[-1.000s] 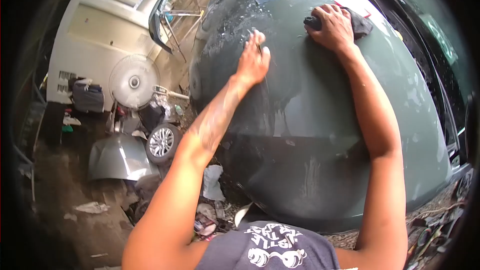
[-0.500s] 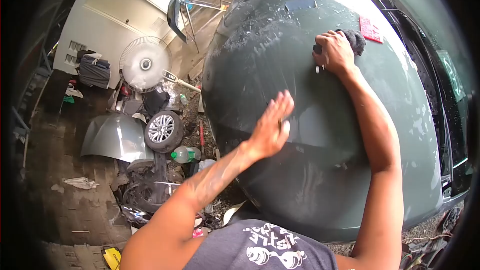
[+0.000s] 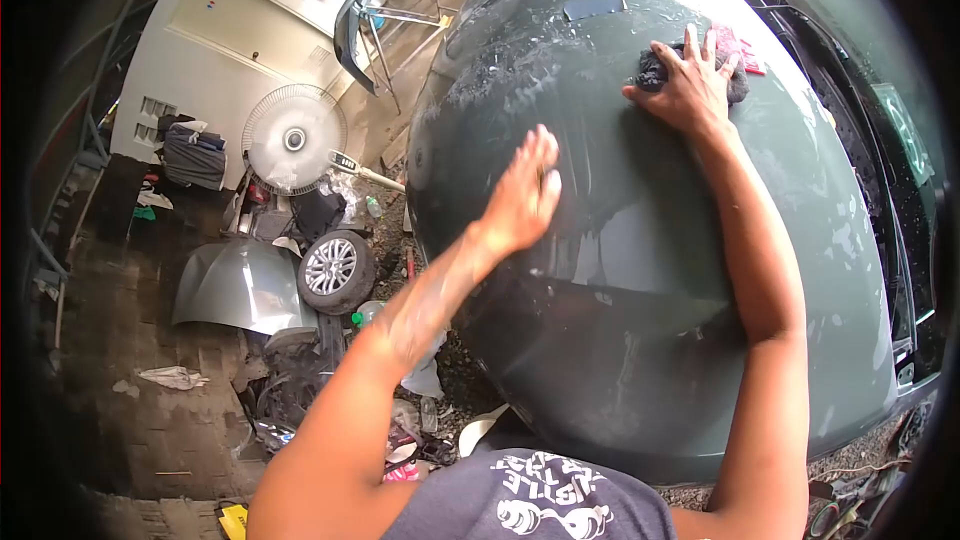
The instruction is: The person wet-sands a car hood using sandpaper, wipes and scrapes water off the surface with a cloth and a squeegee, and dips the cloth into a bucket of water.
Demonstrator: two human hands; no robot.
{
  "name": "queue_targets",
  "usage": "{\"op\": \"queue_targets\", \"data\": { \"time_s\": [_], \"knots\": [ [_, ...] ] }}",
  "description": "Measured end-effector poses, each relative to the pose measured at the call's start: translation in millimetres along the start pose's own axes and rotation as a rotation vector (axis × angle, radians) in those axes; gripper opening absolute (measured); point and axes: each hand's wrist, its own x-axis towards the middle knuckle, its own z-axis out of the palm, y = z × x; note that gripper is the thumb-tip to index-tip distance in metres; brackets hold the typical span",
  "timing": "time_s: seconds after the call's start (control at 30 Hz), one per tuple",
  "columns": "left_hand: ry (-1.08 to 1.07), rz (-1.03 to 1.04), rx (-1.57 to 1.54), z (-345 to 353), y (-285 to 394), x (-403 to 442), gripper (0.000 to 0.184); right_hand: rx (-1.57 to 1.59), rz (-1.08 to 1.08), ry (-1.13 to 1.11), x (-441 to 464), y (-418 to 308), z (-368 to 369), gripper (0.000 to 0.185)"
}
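A dark green car hood [image 3: 640,360] fills the middle, wet and streaked with whitish residue. My right hand [image 3: 695,90] is pressed over a bunched black cloth [image 3: 654,71] on the far right part of the hood, its fingers spread across the cloth. Just beyond those fingertips lies a red rectangular piece [image 3: 745,52], partly hidden by the hand. My left hand [image 3: 522,195] is open, fingers stretched out, over the hood's left side; whether its palm touches the surface I cannot tell. Farther up lies a dark grey rectangular piece [image 3: 594,6].
Left of the hood stand a fan [image 3: 294,140], a wheel [image 3: 336,271] and a silver body panel [image 3: 245,288]. A green-capped bottle [image 3: 368,314] is partly behind my left forearm. A curved panel on a stand [image 3: 350,30] is at the back. The windshield [image 3: 905,140] borders the right.
My right hand has moved slightly right with the cloth, and its fingers have spread, partly covering the red piece. My left hand has shifted up and left over the hood.
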Motion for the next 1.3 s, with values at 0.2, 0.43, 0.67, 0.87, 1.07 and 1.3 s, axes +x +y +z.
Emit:
{"op": "queue_targets", "data": {
  "time_s": [0.2,0.43,0.67,0.87,1.07,1.3],
  "knots": [
    [0.083,0.082,0.033,13.7,9.3,-6.2,0.061,0.261,-0.279,-0.032,8.2,10.5,3.4,0.037],
    [0.133,-0.076,0.123,8.6,-49.8,64.2,0.059,0.412,-0.300,-0.152,5.8,4.2,-4.8,0.035],
    [-0.133,0.072,-0.106,-4.9,41.3,-56.8,0.061,0.443,-0.206,0.009,6.3,6.3,5.0,0.035],
    [0.189,-0.144,0.006,13.4,-61.2,77.6,0.053,0.421,-0.225,0.023,4.7,7.7,8.1,0.035],
    [-0.094,0.087,0.005,1.5,40.8,-57.2,0.063,0.417,-0.242,0.066,8.4,12.0,13.2,0.038],
    [0.072,0.025,0.101,5.9,-24.2,53.7,0.058,0.418,-0.245,0.043,14.6,14.0,9.8,0.040]
  ]
}}
